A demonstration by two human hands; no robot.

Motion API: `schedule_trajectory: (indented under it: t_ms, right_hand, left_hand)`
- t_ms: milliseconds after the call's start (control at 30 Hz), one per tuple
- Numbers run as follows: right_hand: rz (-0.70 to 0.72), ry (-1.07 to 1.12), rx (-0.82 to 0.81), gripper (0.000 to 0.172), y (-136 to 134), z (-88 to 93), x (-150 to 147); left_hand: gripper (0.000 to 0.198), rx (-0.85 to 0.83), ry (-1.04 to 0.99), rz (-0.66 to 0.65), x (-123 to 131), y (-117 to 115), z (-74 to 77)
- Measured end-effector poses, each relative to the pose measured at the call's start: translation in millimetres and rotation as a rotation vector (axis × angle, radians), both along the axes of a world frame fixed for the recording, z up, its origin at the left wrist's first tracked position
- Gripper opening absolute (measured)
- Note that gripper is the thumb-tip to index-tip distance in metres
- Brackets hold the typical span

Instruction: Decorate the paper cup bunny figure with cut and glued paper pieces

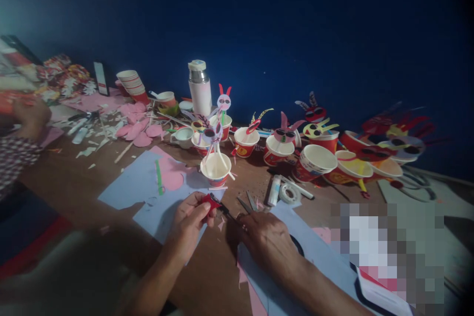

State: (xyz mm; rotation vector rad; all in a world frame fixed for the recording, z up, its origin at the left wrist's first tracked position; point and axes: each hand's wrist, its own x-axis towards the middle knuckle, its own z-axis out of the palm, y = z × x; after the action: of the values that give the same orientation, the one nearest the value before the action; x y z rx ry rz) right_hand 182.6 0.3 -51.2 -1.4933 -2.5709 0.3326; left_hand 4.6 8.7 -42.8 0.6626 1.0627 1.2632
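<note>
My left hand is closed, pinching a small red piece with dark patches on its upper face. Close beside it, my right hand is wrapped round a slim black pen, its tip close to the red piece. Scissors lie at my right hand, blades pointing away and a dark handle loop showing past the wrist; I cannot tell whether that hand touches them. Just beyond both hands stands a paper cup bearing a pale paper rabbit-like head with dark eyes.
Several decorated paper cups stand behind and to the right. Nearer are a glue stick and a tape roll. Blue paper sheets and pink cut-outs lie about. A thermos stands at the back. Another person's hand is at far left.
</note>
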Motion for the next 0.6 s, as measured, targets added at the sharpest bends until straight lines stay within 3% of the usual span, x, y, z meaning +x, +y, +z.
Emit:
schedule_trajectory:
  t_ms: [167, 367, 600]
  right_hand:
    - [-0.031, 0.13, -0.114, 0.015, 6, 15.7, 18]
    - [-0.18, -0.182, -0.133, 0.015, 0, 16.5, 56]
    - [-0.192, -0.313, -0.182, 0.016, -17, 22.2, 52]
  left_hand:
    - [0.017, -0.014, -0.028, 0.029, 3, 2, 4.7]
    - [0.013, 0.009, -0.014, 0.053, 6, 6, 4.8]
    - [0.015, -0.017, -0.003, 0.07, 10, 3, 7.9]
